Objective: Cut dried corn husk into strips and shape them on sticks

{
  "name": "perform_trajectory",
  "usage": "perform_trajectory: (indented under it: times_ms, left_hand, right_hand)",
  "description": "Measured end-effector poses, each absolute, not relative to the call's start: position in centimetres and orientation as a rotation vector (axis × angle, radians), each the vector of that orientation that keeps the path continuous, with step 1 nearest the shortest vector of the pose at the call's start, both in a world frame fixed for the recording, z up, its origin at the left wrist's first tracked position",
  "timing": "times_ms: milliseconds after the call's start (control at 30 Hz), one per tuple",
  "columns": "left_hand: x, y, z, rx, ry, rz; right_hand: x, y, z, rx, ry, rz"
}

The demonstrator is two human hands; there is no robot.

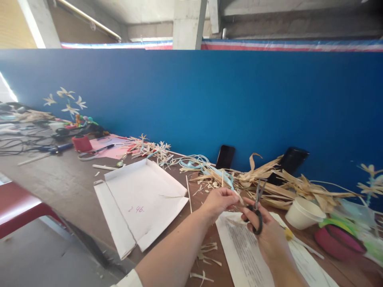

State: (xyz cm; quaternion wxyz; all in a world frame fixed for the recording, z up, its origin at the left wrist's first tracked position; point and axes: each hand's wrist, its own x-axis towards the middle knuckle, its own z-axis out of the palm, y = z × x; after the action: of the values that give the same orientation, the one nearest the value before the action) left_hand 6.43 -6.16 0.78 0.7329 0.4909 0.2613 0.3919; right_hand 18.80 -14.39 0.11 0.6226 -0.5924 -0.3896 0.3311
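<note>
Pinched in my left hand (222, 202) is a small pale dried husk strip (240, 199). My right hand (263, 227) is closed around the black-handled scissors (257, 215), whose blades point up and away from the strip. My right fingertips are close to the strip; I cannot tell whether they touch it. Both hands are above printed paper sheets (243, 247) on the brown table. Behind them lie dried corn husks (269, 175) and light blue ribbon (194, 161). Cut husk pieces (209, 253) are scattered near my left forearm.
A white box lid (149, 199) lies to the left. At the right are a paper cup (303, 213) and a pink bowl (339, 239). Two phones (226, 156) lean against the blue partition (209, 99). Husk flowers (161, 148) and tools line the back left.
</note>
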Motion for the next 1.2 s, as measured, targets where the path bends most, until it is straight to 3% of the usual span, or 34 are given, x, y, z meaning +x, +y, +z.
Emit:
perform_trajectory:
  times_ms: [167,433,1200]
  left_hand:
    - [6.0,-5.9,1.6,1.026,0.602,0.916]
    - [5.7,-5.4,1.7,1.026,0.595,0.969]
    - [5.6,-5.2,1.9,1.123,0.684,1.039]
  right_hand:
    - [18.5,-14.6,0.3,-1.363,-0.946,0.99]
    - [18.7,-14.9,-0.2,-1.45,-1.073,1.074]
    - [19.0,-14.8,0.2,-1.575,-1.254,0.904]
